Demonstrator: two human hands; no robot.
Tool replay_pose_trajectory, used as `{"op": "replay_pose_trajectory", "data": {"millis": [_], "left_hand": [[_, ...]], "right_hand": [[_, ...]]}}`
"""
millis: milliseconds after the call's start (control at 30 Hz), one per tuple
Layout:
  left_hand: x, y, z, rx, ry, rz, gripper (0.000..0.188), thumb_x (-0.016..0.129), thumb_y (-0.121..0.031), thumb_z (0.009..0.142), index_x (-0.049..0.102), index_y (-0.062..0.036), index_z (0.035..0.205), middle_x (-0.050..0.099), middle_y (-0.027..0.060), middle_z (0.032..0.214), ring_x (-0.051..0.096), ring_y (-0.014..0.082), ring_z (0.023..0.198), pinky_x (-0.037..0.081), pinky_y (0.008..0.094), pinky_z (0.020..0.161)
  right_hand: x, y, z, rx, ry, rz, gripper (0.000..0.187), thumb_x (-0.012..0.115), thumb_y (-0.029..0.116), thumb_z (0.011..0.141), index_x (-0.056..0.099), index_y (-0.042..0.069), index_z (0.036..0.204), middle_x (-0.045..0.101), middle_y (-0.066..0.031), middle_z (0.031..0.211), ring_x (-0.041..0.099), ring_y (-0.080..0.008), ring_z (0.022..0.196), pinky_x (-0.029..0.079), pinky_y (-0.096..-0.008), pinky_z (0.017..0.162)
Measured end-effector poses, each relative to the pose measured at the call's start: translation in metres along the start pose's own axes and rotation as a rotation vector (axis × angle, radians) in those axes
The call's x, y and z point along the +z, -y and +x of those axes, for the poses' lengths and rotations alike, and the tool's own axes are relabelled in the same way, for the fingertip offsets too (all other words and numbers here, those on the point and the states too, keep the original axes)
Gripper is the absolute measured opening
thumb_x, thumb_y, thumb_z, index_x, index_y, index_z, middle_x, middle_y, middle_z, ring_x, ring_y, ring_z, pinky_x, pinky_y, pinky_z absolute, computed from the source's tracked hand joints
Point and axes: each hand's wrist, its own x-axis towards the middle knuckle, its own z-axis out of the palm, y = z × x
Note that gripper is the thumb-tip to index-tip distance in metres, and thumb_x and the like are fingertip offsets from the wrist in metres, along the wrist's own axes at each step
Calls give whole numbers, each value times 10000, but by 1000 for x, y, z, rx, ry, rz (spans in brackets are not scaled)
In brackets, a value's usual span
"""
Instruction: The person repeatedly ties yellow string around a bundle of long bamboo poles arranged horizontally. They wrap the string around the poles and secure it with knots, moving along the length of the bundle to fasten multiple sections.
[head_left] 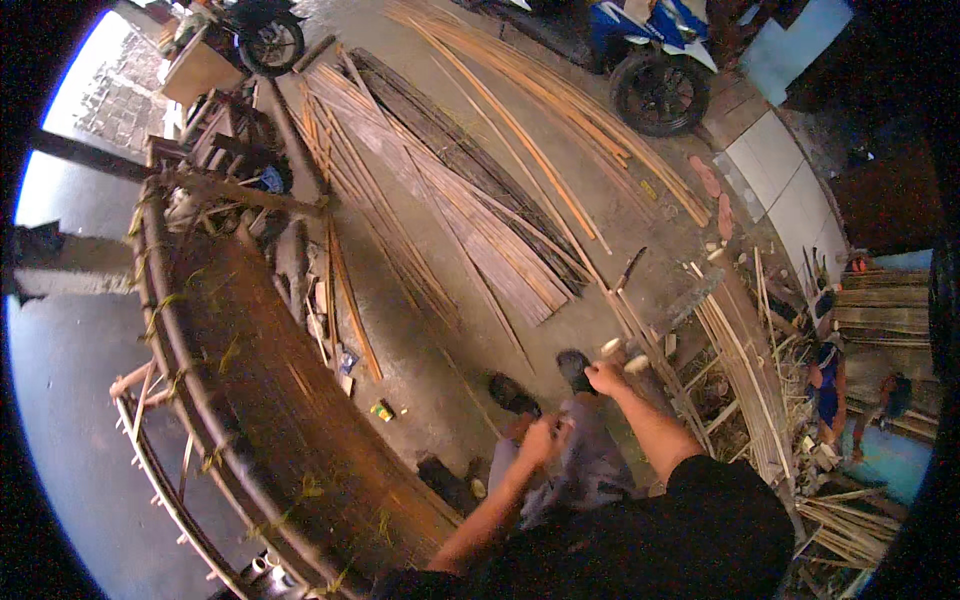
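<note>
My left hand (546, 440) is above my lap with its fingers curled closed. Whatever it grips, if anything, is too small or blurred to make out. A thin pale strip (468, 386) runs across the floor toward that hand; I cannot tell whether the two touch. My right hand (604, 379) is closed, a little farther forward and to the right, over my dark sandal (574, 370). Its contents are hidden. Just beyond it are pale cut bamboo ends (612, 347). A knife with a dark handle (630, 268) lies on the floor farther ahead.
A long brown slatted bamboo bench (290, 370) curves along my left. Ahead lie bundled bamboo strips (450, 200) and long orange-brown slats (520, 90). A blue-and-white motorbike (660, 70) stands at the back, near pink slippers (706, 178). Split bamboo and scraps (745, 370) crowd the right.
</note>
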Motion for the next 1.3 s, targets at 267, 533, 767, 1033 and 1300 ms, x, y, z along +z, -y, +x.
{"op": "replay_pose_trajectory", "data": {"millis": [267, 533, 767, 1033, 1300], "left_hand": [[77, 24, 142, -74, -298, -427, 340, 578, -269, 939, 611, -34, 1182, 678, 181, 1023, 670, 262, 907, 506, 347, 820], [222, 125, 126, -469, 83, -540, 298, 668, -278, 881, 667, -68, 1092, 678, 123, 959, 650, 206, 857, 504, 316, 800], [119, 28, 166, -122, -616, -399, 256, 608, -234, 933, 652, -29, 1081, 667, 120, 966, 645, 188, 861, 508, 329, 742], [-136, -9, 187, -48, -987, -667, 346, 406, -317, 1026, 562, -25, 928, 559, 39, 785, 522, 126, 688, 456, 286, 618], [-326, -154, 28, -61, -989, -875, 408, 410, -426, 1004, 549, -46, 1047, 578, 44, 772, 549, 135, 626, 450, 302, 540]], "right_hand": [[8, 49, 356, -2, -124, -86, 369, 521, 340, 906, 600, 93, 1169, 641, -212, 1099, 602, -393, 1023, 474, -482, 861], [10, -30, 557, 11, -528, -623, 485, 600, 310, 843, 538, 83, 1267, 620, -265, 1105, 610, -430, 1008, 486, -522, 869], [-18, 66, 438, -348, -77, -79, 283, 547, 174, 842, 554, 24, 1081, 628, -249, 989, 617, -403, 936, 479, -473, 811], [-70, 209, 46, -883, -93, 347, 257, 577, 264, 925, 547, 30, 822, 554, -179, 653, 556, -386, 586, 415, -451, 525], [-2, 205, -162, -955, 483, 141, 394, 423, 406, 979, 564, 45, 1050, 644, -110, 859, 607, -274, 697, 473, -401, 643]]}}
